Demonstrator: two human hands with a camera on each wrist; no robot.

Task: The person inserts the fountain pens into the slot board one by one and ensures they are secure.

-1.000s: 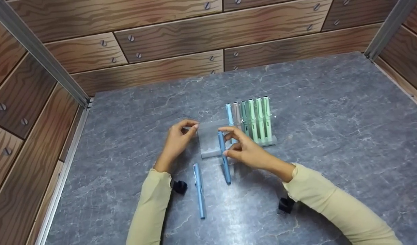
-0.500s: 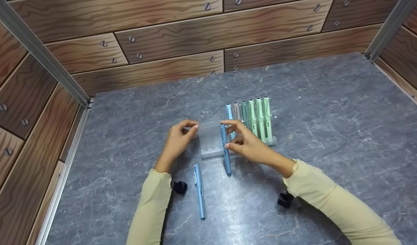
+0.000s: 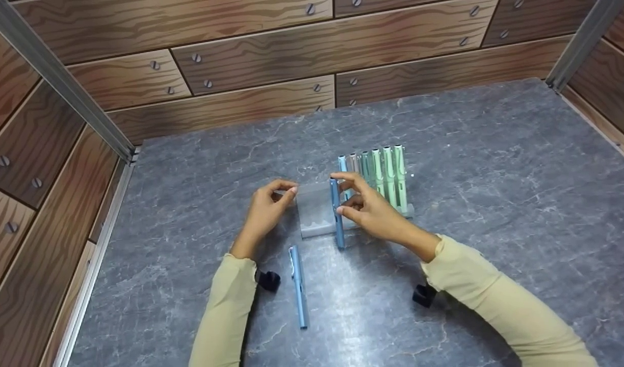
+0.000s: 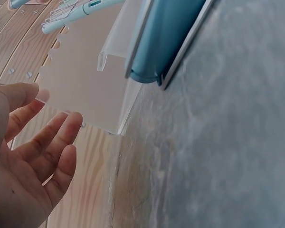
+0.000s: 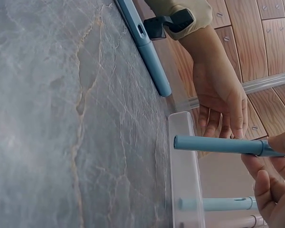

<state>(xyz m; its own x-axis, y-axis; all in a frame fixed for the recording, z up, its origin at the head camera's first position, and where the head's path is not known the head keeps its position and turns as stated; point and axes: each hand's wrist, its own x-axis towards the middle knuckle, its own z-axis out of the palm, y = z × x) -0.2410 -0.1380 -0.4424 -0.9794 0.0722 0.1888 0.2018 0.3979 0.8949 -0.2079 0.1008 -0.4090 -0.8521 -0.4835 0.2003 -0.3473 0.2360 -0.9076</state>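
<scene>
My left hand (image 3: pixel 267 206) pinches the upper left corner of a clear plastic pen stand (image 3: pixel 312 206) between thumb and index finger, its other fingers loosely bent in the left wrist view. With thumb and fingertips, my right hand (image 3: pixel 373 214) grips a blue pen (image 5: pixel 213 144), cap end up, over the stand's front lip (image 5: pixel 183 166). The stand's right half bears a row: a light blue pen (image 3: pixel 342 163), a greyish one (image 3: pixel 353 160), a dark green one (image 3: pixel 364 160) and several light green pens (image 3: pixel 401 178). My right hand partly hides that row.
Another blue pen (image 3: pixel 299 288) lies on the grey marbled table (image 3: pixel 495 204), in front of the stand and between the forearms. Wood-patterned walls (image 3: pixel 271 56) enclose the table at the back and sides. Each wrist carries a black camera mount (image 3: pixel 269 280).
My right hand has carried the blue pen away from me and slightly right, bringing it over the stand's front lip and more upright. The left hand stays at the stand's corner.
</scene>
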